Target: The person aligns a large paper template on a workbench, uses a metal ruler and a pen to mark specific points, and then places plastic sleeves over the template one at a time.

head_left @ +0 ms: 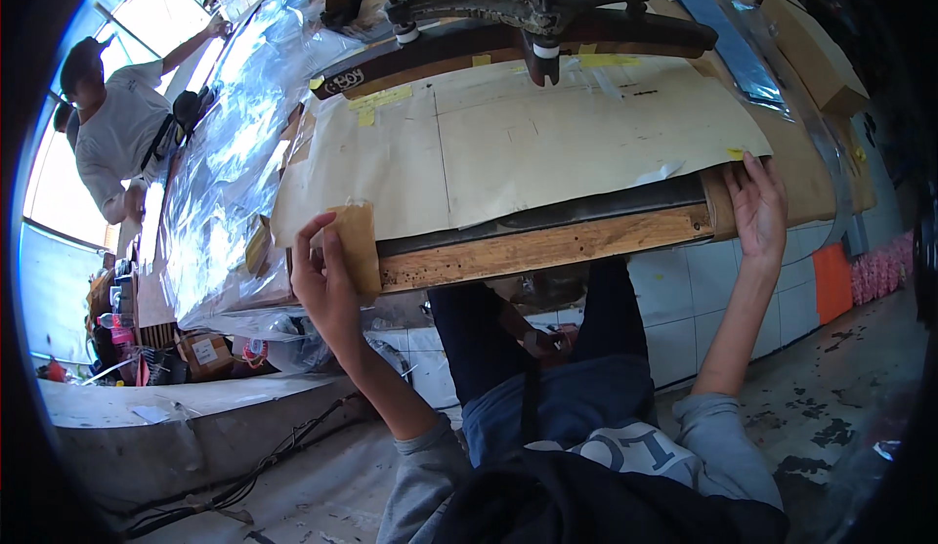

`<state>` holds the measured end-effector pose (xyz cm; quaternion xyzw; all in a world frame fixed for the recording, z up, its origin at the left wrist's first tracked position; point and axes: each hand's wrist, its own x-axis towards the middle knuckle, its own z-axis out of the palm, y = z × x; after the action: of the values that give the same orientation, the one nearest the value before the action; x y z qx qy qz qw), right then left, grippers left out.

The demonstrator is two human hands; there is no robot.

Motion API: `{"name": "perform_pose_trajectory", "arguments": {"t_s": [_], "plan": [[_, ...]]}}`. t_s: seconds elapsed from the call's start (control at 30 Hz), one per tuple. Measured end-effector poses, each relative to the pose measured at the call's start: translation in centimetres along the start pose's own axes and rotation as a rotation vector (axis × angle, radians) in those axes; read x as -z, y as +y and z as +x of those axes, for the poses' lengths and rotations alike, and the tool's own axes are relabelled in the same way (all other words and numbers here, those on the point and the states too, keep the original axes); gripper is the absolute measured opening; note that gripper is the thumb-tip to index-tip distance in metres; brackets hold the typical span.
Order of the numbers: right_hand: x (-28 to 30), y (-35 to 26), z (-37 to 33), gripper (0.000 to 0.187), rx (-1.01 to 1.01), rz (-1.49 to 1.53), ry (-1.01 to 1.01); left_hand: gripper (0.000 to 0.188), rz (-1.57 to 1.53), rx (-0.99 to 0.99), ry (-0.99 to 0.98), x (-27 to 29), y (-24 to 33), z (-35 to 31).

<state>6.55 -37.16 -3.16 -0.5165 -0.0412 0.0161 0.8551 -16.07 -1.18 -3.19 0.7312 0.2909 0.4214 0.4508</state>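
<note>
Sheet [547,134] nearside of the curved bar [645,31] could skew if my left hand [327,275], pinching brown flap [358,246], outpulls my right hand [760,207], pinching its corner.

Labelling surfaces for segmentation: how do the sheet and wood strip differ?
The sheet is pale cream; the wood strip is orange-brown. The sheet is broad; the wood strip is narrow. The sheet bears thin dark lines; the wood strip has dark specks. Both stretch left to right.
</note>
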Motion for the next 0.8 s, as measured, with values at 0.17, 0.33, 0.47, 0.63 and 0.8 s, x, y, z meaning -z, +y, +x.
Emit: {"name": "perform_pose_trajectory", "arguments": {"t_s": [0.17,0.33,0.47,0.63,0.8], "plan": [[1.7,0.3,0.8,0.038,0.006,0.075,-0.005,0.016,0.055,-0.023,-0.017,0.0,0.3,0.2],[1.6,-0.4,1.0,0.033,-0.010,0.087,-0.047,0.016,0.112,-0.026,-0.046,0.1,0.1,0.3],[2.0,-0.7,0.8,0.036,-0.060,0.076,-0.057,0.016,0.070,-0.014,-0.038,0.2,0.1,0.1],[0.7,-1.5,-0.2,0.033,-0.013,0.058,-0.065,0.016,0.179,-0.058,-0.084,0.4,-0.1,0.3],[3.2,-0.8,0.9,0.029,-0.020,0.018,-0.066,0.017,0.276,-0.084,-0.097,0.1,0.2,0.5]]}}
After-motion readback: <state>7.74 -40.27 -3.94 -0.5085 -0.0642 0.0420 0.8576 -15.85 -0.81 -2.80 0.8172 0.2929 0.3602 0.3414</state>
